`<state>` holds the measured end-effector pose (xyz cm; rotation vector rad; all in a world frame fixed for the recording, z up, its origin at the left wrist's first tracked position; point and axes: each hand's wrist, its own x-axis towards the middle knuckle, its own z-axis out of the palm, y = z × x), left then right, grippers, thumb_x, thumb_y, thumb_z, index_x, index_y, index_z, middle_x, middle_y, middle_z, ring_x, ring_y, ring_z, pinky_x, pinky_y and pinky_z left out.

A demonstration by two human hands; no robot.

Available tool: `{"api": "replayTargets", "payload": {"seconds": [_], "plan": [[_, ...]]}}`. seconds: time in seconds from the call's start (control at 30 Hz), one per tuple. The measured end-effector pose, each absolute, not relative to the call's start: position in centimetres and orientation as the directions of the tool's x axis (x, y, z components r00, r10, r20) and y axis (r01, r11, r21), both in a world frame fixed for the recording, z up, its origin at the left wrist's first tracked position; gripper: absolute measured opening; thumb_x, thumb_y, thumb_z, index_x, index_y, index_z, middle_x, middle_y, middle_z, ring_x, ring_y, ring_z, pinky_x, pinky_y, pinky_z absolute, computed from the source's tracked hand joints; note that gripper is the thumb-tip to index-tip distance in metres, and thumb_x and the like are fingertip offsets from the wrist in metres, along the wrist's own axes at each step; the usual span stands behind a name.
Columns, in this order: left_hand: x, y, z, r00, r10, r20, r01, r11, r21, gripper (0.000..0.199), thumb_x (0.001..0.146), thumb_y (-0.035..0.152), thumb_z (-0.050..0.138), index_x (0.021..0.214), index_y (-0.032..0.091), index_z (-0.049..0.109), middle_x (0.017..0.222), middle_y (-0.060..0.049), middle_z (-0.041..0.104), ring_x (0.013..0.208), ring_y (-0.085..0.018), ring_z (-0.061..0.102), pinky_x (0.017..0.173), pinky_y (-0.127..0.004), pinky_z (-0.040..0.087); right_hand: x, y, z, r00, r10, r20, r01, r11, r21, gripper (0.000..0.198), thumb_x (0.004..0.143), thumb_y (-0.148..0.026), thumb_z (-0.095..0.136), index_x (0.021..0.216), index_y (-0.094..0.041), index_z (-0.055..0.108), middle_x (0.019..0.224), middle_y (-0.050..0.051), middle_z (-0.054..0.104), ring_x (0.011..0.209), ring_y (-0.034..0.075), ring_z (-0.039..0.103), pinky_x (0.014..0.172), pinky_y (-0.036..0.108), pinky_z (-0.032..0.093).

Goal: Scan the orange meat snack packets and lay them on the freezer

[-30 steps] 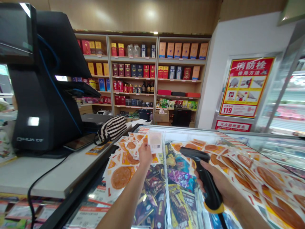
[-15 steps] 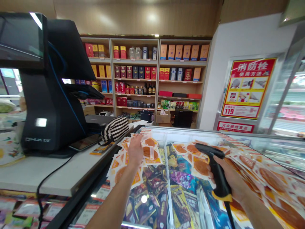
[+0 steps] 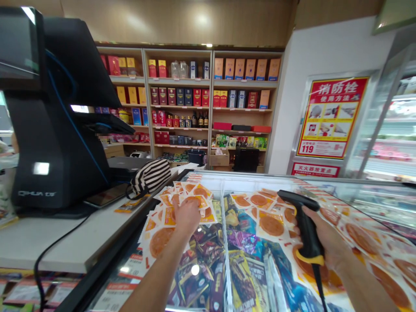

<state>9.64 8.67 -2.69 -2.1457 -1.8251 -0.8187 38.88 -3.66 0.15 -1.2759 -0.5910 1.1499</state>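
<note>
My left hand (image 3: 188,216) reaches onto a pile of flat clear-and-orange packets (image 3: 161,241), each showing a round orange-brown disc. Its fingers are curled down at the upper packets and look closed on one, though the fingertips are partly hidden. In my right hand (image 3: 328,232) is a black barcode scanner (image 3: 307,232) with a yellow-edged handle end. It is held upright, its head towards the left, above more of these packets (image 3: 271,224). The packets lie on the glass top of a chest freezer; wrapped ice creams (image 3: 199,277) show through the glass.
A black checkout terminal (image 3: 58,143) stands on the white counter (image 3: 61,245) at left, near a striped pouch (image 3: 151,175) and a phone (image 3: 107,195). A cable hangs from the scanner. Shelves of boxed bottles (image 3: 180,97) line the back wall, beside a red fire-hydrant sign (image 3: 331,117).
My left hand has come lower and nearer on the left pile, its fingers now more curled. The scanner has shifted slightly right in my right hand. The view has turned a little right.
</note>
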Motion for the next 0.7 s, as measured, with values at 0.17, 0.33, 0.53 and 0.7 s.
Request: {"api": "replayTargets", "payload": {"seconds": [0.17, 0.33, 0.53, 0.7], "plan": [[15.0, 7.6, -3.7, 0.197, 0.763, 0.616, 0.846, -0.45, 0.287, 0.018, 0.065, 0.014, 0.047, 0.078, 0.02, 0.058, 0.09, -0.01, 0.06, 0.093, -0.026, 0.05, 0.093, -0.053, 0.011, 38.4, -3.8, 0.6, 0.425, 0.884, -0.194, -0.295, -0.067, -0.953, 0.023, 0.065, -0.039, 0.055, 0.066, -0.017, 0.051, 0.044, -0.001, 0.054, 0.035, 0.011, 0.048, 0.03, 0.021, 0.039], [23.1, 4.4, -5.1, 0.548, 0.669, 0.502, 0.585, -0.735, 0.342, 0.041, 0.064, 0.032, 0.057, 0.103, 0.024, 0.05, 0.114, -0.01, 0.049, 0.109, -0.026, 0.04, 0.096, -0.05, 0.013, 40.0, -3.4, 0.2, 0.518, 0.843, -0.146, -0.224, -0.031, -0.974, 0.021, 0.064, -0.037, 0.057, 0.069, -0.017, 0.052, 0.05, 0.0, 0.059, 0.038, 0.011, 0.051, 0.031, 0.02, 0.039], [27.4, 4.1, -5.6, 0.722, 0.605, 0.337, 0.555, -0.796, 0.241, 0.05, 0.066, 0.045, 0.051, 0.109, 0.019, 0.046, 0.117, -0.013, 0.046, 0.109, -0.028, 0.038, 0.089, -0.049, 0.027, 41.2, -3.2, -0.1, 0.55, 0.825, -0.13, -0.209, -0.015, -0.978, 0.022, 0.063, -0.037, 0.058, 0.068, -0.016, 0.053, 0.047, -0.001, 0.056, 0.04, 0.01, 0.052, 0.035, 0.02, 0.041], [26.6, 4.7, -5.6, 0.67, 0.639, 0.378, 0.525, -0.767, 0.369, 0.022, 0.07, 0.021, 0.047, 0.089, 0.017, 0.057, 0.093, -0.014, 0.059, 0.09, -0.025, 0.052, 0.076, -0.037, 0.039, 40.4, -3.4, 0.3, 0.52, 0.845, -0.124, -0.22, -0.008, -0.975, 0.021, 0.064, -0.037, 0.057, 0.069, -0.016, 0.052, 0.043, -0.002, 0.053, 0.038, 0.01, 0.051, 0.034, 0.02, 0.041]]}}
